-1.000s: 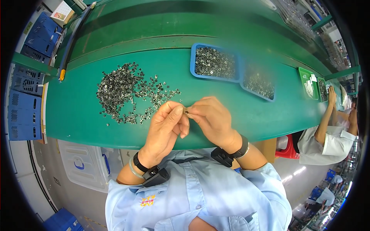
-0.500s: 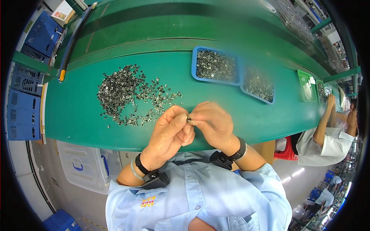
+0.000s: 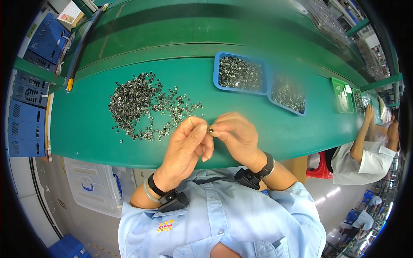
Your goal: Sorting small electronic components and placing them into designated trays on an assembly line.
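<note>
Over the near part of the green table, my left hand (image 3: pixel 186 144) and my right hand (image 3: pixel 238 136) meet fingertip to fingertip. Between them they pinch one small dark metal piece (image 3: pixel 210 130), mostly covered by the fingers. Both hands are closed on it. Just beyond my left hand lies a loose pile of small black and silver metal pieces (image 3: pixel 133 101), thinning out toward the right. Ahead of my right hand stands a blue tray (image 3: pixel 241 90) full of similar small pieces, with a second blue tray (image 3: pixel 287 111) of them at its right, partly blurred.
At the right, a green tray (image 3: pixel 337 96) holds pale items, and a co-worker (image 3: pixel 365 161) sits at the table by a red stool (image 3: pixel 317 165). Blue crates (image 3: pixel 26 129) are stacked at the left. A clear lidded box (image 3: pixel 92 185) stands on the floor below the table edge.
My joined hands have shifted very slightly, and the small piece between the fingertips sits a little higher. The pile and trays have stayed put.
</note>
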The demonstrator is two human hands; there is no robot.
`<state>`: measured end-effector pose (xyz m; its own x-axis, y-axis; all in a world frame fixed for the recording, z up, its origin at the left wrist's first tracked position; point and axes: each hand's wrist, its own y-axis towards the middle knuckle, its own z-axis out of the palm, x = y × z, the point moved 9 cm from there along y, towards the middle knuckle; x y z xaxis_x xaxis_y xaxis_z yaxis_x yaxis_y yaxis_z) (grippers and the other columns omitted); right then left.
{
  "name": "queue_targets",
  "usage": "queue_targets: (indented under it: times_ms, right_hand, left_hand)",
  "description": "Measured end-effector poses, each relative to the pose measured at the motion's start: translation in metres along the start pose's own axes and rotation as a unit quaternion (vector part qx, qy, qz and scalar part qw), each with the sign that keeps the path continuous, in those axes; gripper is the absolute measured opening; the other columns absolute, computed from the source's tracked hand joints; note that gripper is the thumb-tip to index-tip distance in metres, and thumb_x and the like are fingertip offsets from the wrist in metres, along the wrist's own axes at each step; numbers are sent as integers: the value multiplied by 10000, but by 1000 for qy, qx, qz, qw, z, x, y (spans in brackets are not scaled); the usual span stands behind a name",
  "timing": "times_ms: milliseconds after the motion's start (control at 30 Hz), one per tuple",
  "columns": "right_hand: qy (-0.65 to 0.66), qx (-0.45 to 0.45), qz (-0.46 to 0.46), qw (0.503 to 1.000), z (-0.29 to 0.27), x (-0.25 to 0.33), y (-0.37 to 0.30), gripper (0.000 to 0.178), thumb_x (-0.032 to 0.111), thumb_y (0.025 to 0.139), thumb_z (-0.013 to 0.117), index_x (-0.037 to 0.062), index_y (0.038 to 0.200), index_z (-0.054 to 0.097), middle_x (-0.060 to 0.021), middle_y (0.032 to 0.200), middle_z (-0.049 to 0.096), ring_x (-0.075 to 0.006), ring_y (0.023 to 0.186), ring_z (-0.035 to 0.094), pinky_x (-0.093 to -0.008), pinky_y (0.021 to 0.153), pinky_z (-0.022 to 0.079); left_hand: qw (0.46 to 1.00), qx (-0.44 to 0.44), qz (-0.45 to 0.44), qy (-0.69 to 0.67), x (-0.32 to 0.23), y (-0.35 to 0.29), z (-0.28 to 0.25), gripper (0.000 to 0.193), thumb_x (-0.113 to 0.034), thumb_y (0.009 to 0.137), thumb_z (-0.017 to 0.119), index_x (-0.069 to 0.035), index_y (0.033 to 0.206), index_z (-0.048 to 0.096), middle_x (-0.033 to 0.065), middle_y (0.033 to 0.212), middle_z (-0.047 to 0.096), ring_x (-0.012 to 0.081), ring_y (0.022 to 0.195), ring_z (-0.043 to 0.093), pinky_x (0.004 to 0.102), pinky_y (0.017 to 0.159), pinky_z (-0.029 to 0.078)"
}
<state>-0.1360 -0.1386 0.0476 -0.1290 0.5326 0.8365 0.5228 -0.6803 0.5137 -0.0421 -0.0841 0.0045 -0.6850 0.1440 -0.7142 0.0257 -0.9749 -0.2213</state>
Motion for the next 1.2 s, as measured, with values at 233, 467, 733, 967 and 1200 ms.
queue_targets:
  times_ms: [233, 467, 733, 967, 1200]
  right_hand:
    - [24, -22, 17, 999, -4, -3, -1, 140, 16, 788, 688, 62, 910, 638, -62, 839, 653, -179, 754, 616, -285, 649, 507]
    - [-33, -12, 44, 998, -2, -2, -2, 95, 23, 793, 683, 41, 877, 642, -85, 854, 639, -209, 782, 601, -307, 684, 488]
    - [-310, -21, 2, 951, -63, -29, 59, 119, 58, 805, 648, 41, 922, 640, -114, 861, 622, -282, 771, 609, -338, 671, 492]
    - [-363, 110, -5, 925, -10, -47, 62, 144, 117, 832, 626, 61, 964, 632, -97, 898, 595, -311, 758, 607, -356, 659, 504]
    - [-349, 289, 7, 891, 44, -65, 54, 131, 128, 836, 621, 81, 958, 634, -82, 881, 590, -295, 757, 608, -354, 649, 508]
  left_hand:
    - [1000, 8, 4, 2, -2, 1, 2, 216, -268, 981, 470, -53, 968, 484, 60, 669, 533, 133, 524, 487, 258, 458, 370]
    - [998, -8, 2, 62, 1, 4, -1, 182, -235, 966, 509, -54, 977, 493, 42, 685, 542, 110, 541, 493, 243, 468, 385]
    - [998, 1, -48, 42, 15, -3, -22, 142, -190, 959, 519, -50, 981, 519, 31, 697, 551, 95, 564, 504, 233, 484, 400]
    - [995, 13, -91, 48, 24, -9, -34, 127, -170, 956, 518, -44, 972, 530, 27, 695, 552, 92, 569, 504, 234, 498, 409]
    - [996, 3, -88, 14, 20, -9, -40, 129, -171, 955, 520, -43, 970, 529, 27, 690, 553, 92, 563, 499, 236, 500, 409]
